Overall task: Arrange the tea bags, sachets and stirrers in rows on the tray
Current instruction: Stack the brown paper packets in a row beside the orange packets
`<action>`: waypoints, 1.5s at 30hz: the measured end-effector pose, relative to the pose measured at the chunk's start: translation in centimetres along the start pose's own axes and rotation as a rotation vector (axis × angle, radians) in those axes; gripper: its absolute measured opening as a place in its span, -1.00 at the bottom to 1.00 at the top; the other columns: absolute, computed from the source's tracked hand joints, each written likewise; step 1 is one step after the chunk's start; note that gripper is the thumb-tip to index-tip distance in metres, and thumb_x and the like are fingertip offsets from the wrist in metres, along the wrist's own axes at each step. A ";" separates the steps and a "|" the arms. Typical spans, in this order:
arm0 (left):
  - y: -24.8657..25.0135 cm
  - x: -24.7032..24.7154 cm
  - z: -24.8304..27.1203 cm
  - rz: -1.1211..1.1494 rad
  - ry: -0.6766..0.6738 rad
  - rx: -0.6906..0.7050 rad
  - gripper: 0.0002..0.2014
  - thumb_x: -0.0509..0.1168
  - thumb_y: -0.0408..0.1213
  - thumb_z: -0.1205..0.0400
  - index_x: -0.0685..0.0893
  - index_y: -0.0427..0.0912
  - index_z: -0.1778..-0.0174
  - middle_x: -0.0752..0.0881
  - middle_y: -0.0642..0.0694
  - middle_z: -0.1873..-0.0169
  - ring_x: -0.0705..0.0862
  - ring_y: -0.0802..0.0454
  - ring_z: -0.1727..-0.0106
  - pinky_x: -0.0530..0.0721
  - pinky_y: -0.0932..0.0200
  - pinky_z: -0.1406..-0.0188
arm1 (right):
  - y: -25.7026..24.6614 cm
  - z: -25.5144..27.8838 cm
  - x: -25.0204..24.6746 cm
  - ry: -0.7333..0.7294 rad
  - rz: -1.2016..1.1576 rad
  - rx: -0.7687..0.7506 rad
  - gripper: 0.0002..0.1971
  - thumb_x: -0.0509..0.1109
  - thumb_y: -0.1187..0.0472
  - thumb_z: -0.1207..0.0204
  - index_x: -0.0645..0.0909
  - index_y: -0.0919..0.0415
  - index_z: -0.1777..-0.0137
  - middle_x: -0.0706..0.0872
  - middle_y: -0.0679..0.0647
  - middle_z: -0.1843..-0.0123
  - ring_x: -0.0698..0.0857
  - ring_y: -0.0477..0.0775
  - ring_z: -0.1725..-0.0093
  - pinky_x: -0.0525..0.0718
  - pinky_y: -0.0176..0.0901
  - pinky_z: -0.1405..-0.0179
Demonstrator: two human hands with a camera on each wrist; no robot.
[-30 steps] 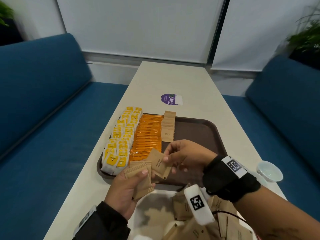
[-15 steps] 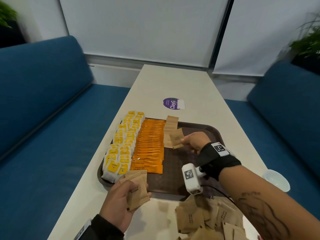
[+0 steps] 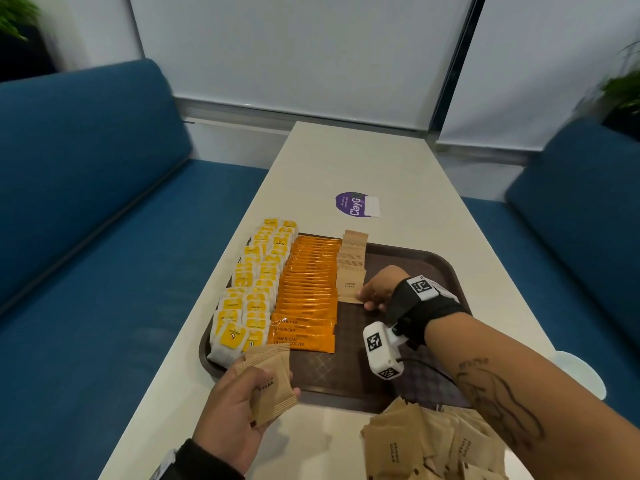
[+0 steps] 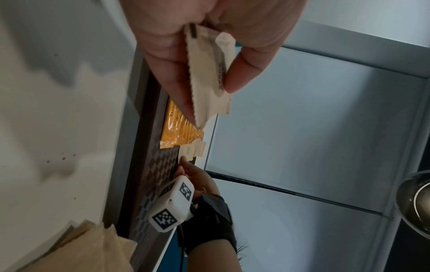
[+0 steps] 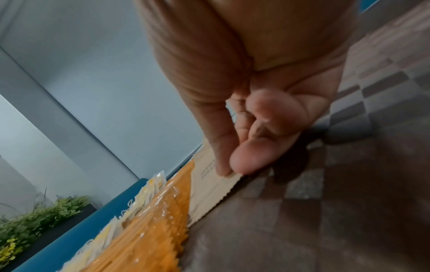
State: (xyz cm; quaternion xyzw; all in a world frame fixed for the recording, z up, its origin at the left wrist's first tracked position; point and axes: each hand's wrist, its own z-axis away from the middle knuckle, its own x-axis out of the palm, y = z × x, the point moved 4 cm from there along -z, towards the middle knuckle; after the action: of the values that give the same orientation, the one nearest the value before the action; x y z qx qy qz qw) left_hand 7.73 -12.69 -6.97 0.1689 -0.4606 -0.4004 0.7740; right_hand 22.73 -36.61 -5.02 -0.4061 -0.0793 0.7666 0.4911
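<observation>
A brown tray (image 3: 415,271) holds rows of yellow tea bags (image 3: 252,292), orange coffee sachets (image 3: 308,296) and brown sugar sachets (image 3: 353,258). My right hand (image 3: 375,294) is low over the tray. Its thumb and forefinger pinch the right edge of the nearest brown sugar sachet (image 3: 349,284), which lies at the near end of that row; the right wrist view shows the pinch (image 5: 230,165) on the sachet (image 5: 209,185). At the tray's near left corner, my left hand (image 3: 249,393) grips a small stack of brown sugar sachets (image 3: 273,407), also seen from the left wrist (image 4: 204,73).
A loose pile of brown sachets (image 3: 433,445) lies on the white table in front of the tray. A white cup (image 3: 581,372) stands at the table's right edge. A purple sticker (image 3: 356,204) lies beyond the tray. Blue sofas flank the table.
My right hand took a sachet from beside the left hand, carried it forward and set it down at the near end of the brown row. The left hand stayed put with its stack.
</observation>
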 end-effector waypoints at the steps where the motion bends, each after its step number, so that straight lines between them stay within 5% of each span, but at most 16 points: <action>1: 0.0 -0.1 -0.1 -0.002 0.002 0.002 -0.57 0.11 -0.53 -0.65 0.44 -0.19 -0.45 0.61 -0.34 -0.25 0.67 -0.23 0.02 0.78 -0.06 0.44 | -0.1 -0.1 0.0 -0.004 0.001 -0.009 -0.83 0.45 0.32 -0.51 0.64 0.31 -0.08 0.74 0.14 0.06 0.62 -0.08 0.44 0.49 -0.26 0.61; 8: -0.4 0.6 -0.3 -0.066 -0.042 0.011 -0.64 0.17 -0.51 -0.63 0.55 -0.17 -0.32 0.67 -0.23 -0.12 0.64 -0.19 -0.05 0.70 0.02 0.32 | -0.5 0.0 0.0 -0.073 0.078 0.055 -0.89 0.39 0.26 -0.57 0.55 0.24 -0.04 0.65 0.08 0.21 0.57 -0.10 0.42 0.48 -0.27 0.56; 11: -0.4 1.1 0.1 -0.073 -0.086 0.026 -0.71 0.18 -0.53 -0.60 0.61 -0.16 -0.18 0.72 -0.21 -0.02 0.66 -0.14 0.03 0.75 0.12 0.49 | -0.5 0.5 -0.4 -0.082 0.064 0.015 -0.83 0.35 0.22 -0.61 0.56 0.23 -0.15 0.67 0.06 0.21 0.57 -0.10 0.35 0.47 -0.31 0.41; 15: -0.3 1.6 0.7 -0.113 -0.133 0.062 -0.68 0.22 -0.54 -0.57 0.61 -0.18 -0.19 0.73 -0.23 -0.02 0.68 -0.13 0.04 0.71 0.07 0.32 | -0.3 4.1 -1.1 -0.010 -0.080 -0.256 -0.93 0.40 0.29 -0.56 0.61 0.25 0.01 0.77 0.10 0.25 0.63 -0.10 0.38 0.47 -0.35 0.48; 18: -0.5 2.2 1.1 -0.142 -0.176 0.081 -0.64 0.26 -0.55 -0.51 0.59 -0.16 -0.18 0.77 -0.19 0.06 0.72 -0.10 0.10 0.69 0.07 0.34 | 0.1 8.7 0.0 -0.133 -0.110 -0.499 -0.92 0.48 0.25 -0.49 0.62 0.21 0.14 0.74 0.07 0.27 0.66 -0.15 0.44 0.49 -0.35 0.50; 23: -0.9 3.8 2.1 -0.131 -0.241 0.126 -0.54 0.33 -0.51 -0.33 0.60 -0.25 -0.18 0.82 -0.18 0.19 0.80 -0.03 0.27 0.75 0.10 0.44 | 1.9 15.1 3.6 -0.363 0.087 -0.560 -0.76 0.58 0.14 -0.36 0.64 0.14 0.04 0.74 -0.04 0.26 0.68 -0.12 0.32 0.58 -0.24 0.30; 26: -1.1 4.2 2.4 -0.124 -0.253 0.135 -0.54 0.35 -0.40 -0.33 0.60 -0.28 -0.20 0.81 -0.20 0.15 0.80 -0.05 0.23 0.76 0.09 0.41 | 3.2 16.1 5.2 -0.407 0.007 -0.547 -0.67 0.58 0.31 -0.35 0.56 0.25 -0.06 0.72 0.16 0.24 0.71 0.07 0.28 0.55 -0.09 0.29; 28: -1.2 4.2 2.6 -0.108 -0.252 0.116 -0.65 0.29 -0.29 -0.48 0.62 -0.28 -0.18 0.81 -0.23 0.12 0.79 -0.08 0.20 0.78 0.05 0.38 | 3.6 16.1 5.5 -0.403 -0.065 -0.559 -0.66 0.55 0.37 -0.38 0.53 0.33 -0.10 0.75 0.40 0.07 0.74 0.33 0.13 0.56 -0.01 0.25; 30: -1.0 4.0 2.7 -0.079 -0.231 0.101 -0.74 0.17 -0.25 -0.65 0.63 -0.29 -0.16 0.80 -0.28 0.09 0.78 -0.15 0.18 0.80 0.01 0.34 | 3.9 16.0 5.4 -0.385 -0.107 -0.565 -0.75 0.53 0.37 -0.41 0.55 0.28 -0.02 0.77 0.37 0.02 0.75 0.38 0.06 0.59 -0.02 0.24; 34: -0.9 3.5 2.7 -0.104 -0.218 0.096 -0.76 0.10 -0.41 -0.69 0.62 -0.27 -0.17 0.80 -0.29 0.08 0.77 -0.17 0.18 0.78 0.08 0.40 | 4.3 16.0 4.8 -0.345 -0.124 -0.559 -0.85 0.47 0.36 -0.47 0.54 0.18 0.12 0.79 0.07 0.24 0.73 -0.04 0.38 0.51 -0.33 0.56; 39: -1.0 2.9 2.5 -0.108 -0.183 0.075 -0.74 0.11 -0.52 -0.66 0.57 -0.32 -0.22 0.74 -0.31 -0.01 0.69 -0.18 0.08 0.79 0.07 0.38 | 4.2 15.2 3.3 -0.258 -0.197 -0.543 -0.92 0.42 0.29 -0.53 0.60 0.18 0.02 0.80 0.10 0.12 0.72 -0.05 0.30 0.57 -0.24 0.44; 45: -0.9 1.7 1.6 -0.121 -0.119 0.055 -0.70 0.15 -0.46 -0.67 0.52 -0.23 -0.32 0.68 -0.30 -0.10 0.65 -0.17 -0.02 0.69 -0.02 0.24 | 3.2 9.4 -2.3 0.219 -0.279 -0.479 -0.97 0.35 0.27 -0.61 0.55 0.20 0.06 0.69 0.06 0.30 0.59 -0.12 0.46 0.45 -0.40 0.64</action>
State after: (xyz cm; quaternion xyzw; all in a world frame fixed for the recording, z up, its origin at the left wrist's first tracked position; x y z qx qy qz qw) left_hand 6.40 -14.42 -5.71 0.1935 -0.5057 -0.4429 0.7146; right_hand 14.33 -37.49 0.76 -0.5760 -0.2596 0.6026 0.4874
